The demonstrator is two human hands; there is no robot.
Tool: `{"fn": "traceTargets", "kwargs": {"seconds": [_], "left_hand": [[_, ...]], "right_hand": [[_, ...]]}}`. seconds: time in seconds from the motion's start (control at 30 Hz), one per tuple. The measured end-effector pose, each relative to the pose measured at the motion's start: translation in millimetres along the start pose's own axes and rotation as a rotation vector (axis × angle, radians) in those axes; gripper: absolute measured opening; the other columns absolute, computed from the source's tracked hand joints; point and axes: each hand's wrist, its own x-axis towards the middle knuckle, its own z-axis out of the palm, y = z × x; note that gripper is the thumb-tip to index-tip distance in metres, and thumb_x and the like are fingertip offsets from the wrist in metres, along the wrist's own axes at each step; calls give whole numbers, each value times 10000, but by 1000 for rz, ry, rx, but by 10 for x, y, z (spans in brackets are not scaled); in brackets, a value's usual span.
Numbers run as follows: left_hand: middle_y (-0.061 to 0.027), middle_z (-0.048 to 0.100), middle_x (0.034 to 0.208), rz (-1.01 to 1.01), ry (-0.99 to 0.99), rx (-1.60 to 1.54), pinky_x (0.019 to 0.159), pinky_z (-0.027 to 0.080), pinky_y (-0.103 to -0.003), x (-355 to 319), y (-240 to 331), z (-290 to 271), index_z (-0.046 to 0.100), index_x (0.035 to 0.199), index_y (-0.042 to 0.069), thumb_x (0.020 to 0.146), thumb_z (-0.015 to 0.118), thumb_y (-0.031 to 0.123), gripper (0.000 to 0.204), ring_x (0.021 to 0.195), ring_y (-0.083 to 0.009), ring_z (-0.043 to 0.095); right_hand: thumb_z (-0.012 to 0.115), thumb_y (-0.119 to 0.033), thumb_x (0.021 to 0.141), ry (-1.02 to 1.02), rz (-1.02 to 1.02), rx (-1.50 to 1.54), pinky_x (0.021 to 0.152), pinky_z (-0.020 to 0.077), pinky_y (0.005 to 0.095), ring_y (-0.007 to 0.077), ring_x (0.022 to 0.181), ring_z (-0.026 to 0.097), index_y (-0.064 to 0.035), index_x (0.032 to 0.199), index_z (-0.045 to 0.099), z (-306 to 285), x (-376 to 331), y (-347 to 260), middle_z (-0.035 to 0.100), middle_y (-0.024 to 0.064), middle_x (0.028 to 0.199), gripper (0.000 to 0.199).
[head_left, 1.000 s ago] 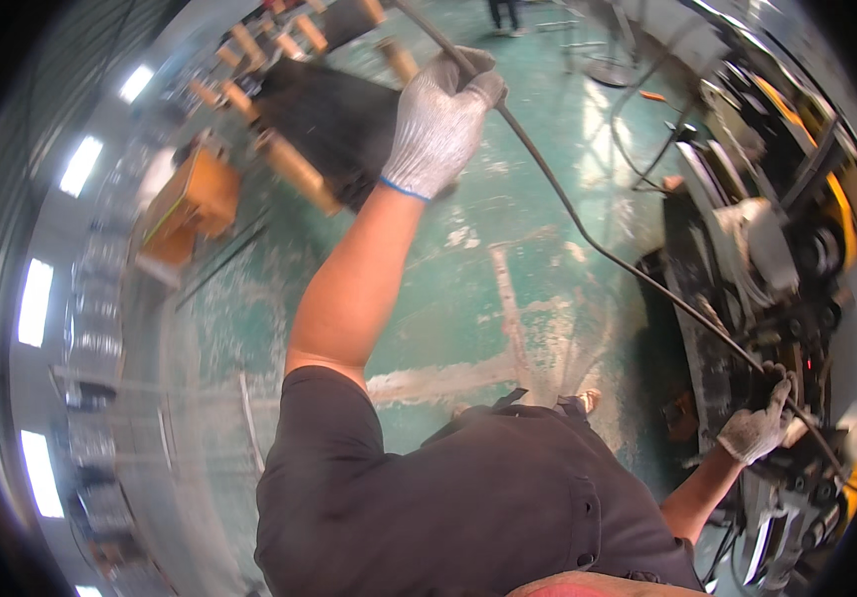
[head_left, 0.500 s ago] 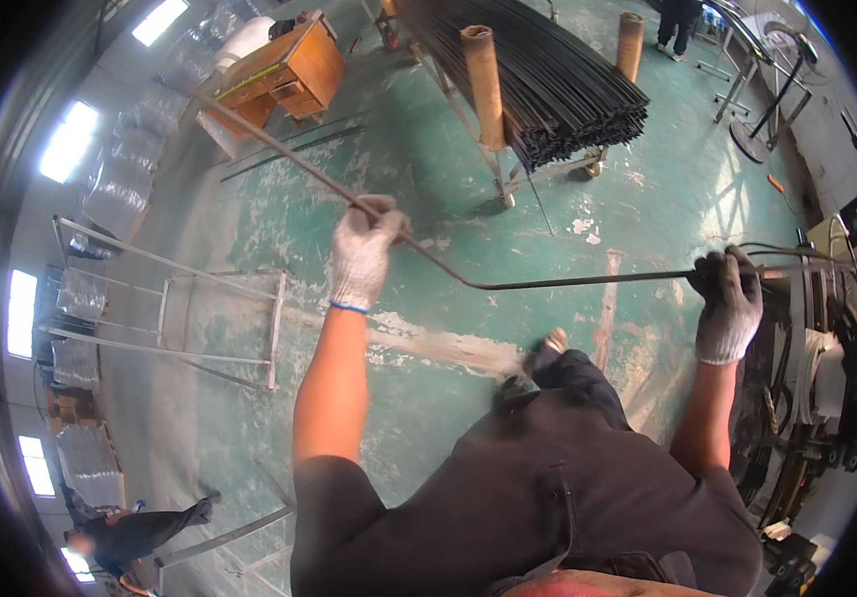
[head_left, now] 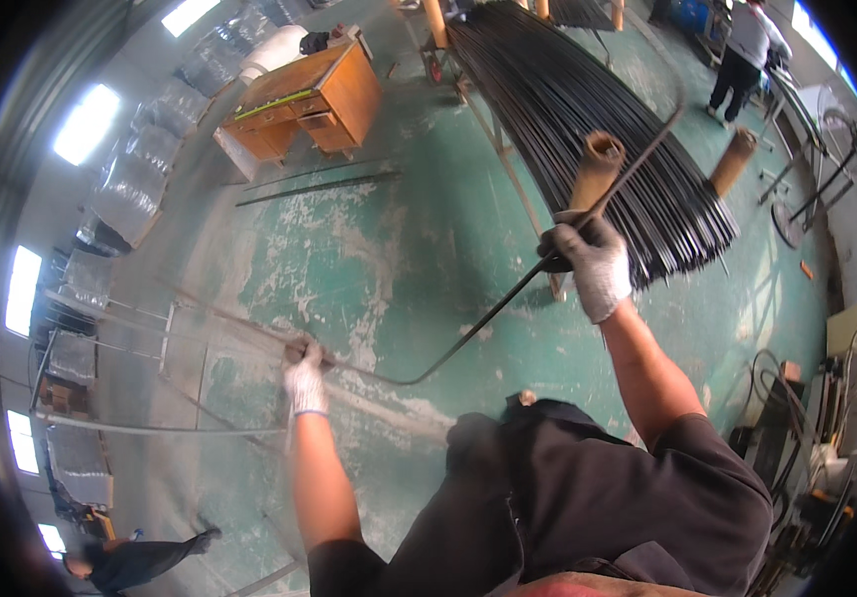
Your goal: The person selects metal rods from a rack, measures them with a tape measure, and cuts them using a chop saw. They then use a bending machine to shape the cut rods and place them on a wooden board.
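Two gloved hands share one long bent rod, held clear of the green floor [head_left: 339,264] in front of the worker [head_left: 608,493]. The left hand [head_left: 306,370], a little blurred, has its fingers curled closed on the left stretch of the bent rod [head_left: 493,316]; the right hand [head_left: 591,261], farther off, is wrapped firmly around the other stretch. The bend sits between them, so the wide grip probably shares the weight and keeps the piece from swivelling.

Beyond the right hand lies a heap of straight black bars [head_left: 588,109], all running the same way, which would keep them tidy. Upright brown tubes [head_left: 596,177] stand along its edges, presumably to stop the bars rolling off. Far left of it is a wooden desk [head_left: 349,104], with thin dark strips [head_left: 319,187] laid flat on the floor just nearer.
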Motion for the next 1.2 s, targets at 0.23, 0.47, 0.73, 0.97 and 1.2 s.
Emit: {"fn": "traceTargets", "kwargs": {"seconds": [0.23, 0.47, 0.73, 0.97, 1.2], "left_hand": [[-40, 670, 874, 33, 164, 59, 647, 563, -347, 1508, 25, -125, 665, 1097, 57, 1016, 668, -11, 106, 710, -166, 660], [-44, 653, 874, 58, 159, 287, 705, 543, -323, 3733, 559, 240, 670, 1145, 27, 1019, 643, -14, 135, 776, -154, 639], [-70, 735, 955, 97, 104, 396, 684, 583, -320, 6239, 901, 557, 701, 1254, 10, 1015, 696, 47, 242, 767, -167, 704], [-71, 750, 981, 123, 156, 459, 758, 586, -333, 8425, 1117, 947, 724, 1242, -8, 987, 709, 55, 263, 842, -164, 700], [-80, 758, 1008, 145, 147, 361, 709, 599, -349, 10321, 1387, 1043, 722, 1264, -14, 1014, 727, 70, 264, 838, -167, 715]], "right_hand": [[727, -101, 1044, -132, 188, 82, 752, 667, 391, 261, 860, 777, 44, 1218, 664, 1233, 1976, 796, 756, 153, 1005, 236], [673, -80, 1049, 120, 32, 118, 776, 679, 425, 268, 824, 782, 30, 1223, 673, 1743, 4410, 1129, 775, 158, 982, 205], [715, -180, 1083, 311, -126, -61, 866, 639, 351, 202, 951, 769, -25, 1304, 744, 2180, 6327, 1607, 790, 79, 1134, 272], [653, -373, 1125, 291, -49, 1, 683, 606, 345, 166, 710, 697, -25, 1196, 741, 3236, 7896, 2448, 724, 48, 859, 367], [637, -395, 1129, 359, 67, 487, 513, 307, 281, 99, 558, 363, -129, 932, 610, 4390, 9390, 3266, 408, -50, 680, 333]]}}
